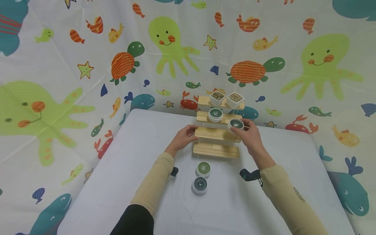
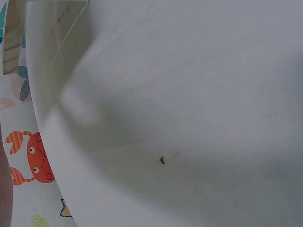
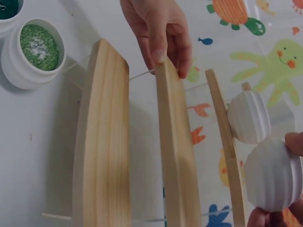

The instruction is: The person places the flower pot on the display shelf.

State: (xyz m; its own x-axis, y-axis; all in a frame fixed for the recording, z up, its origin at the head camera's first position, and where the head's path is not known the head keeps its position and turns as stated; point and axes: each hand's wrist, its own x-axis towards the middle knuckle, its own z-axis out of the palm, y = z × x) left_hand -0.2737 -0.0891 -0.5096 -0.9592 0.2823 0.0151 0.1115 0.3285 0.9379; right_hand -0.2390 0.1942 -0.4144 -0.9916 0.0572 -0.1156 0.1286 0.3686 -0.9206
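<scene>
Four pale, straight-grained boards form the stepped wooden stand (image 1: 216, 150). Your left hand (image 1: 182, 137) pinches the left end of its second-lowest board; your right hand (image 1: 252, 136) grips a white jar (image 1: 236, 123) of dark green stuff by the stand's right side, near the second-highest board, where a matching jar (image 1: 215, 115) sits. Atop the stand, two square dishes (image 1: 217, 97) hold seed-like bits. In front of the stand, on the surface (image 1: 176, 210), stand a green-filled jar (image 1: 203, 169) and a blue-grey-filled jar (image 1: 200, 185). Your right wrist view shows ribbed jar walls, indistinct from the head.
</scene>
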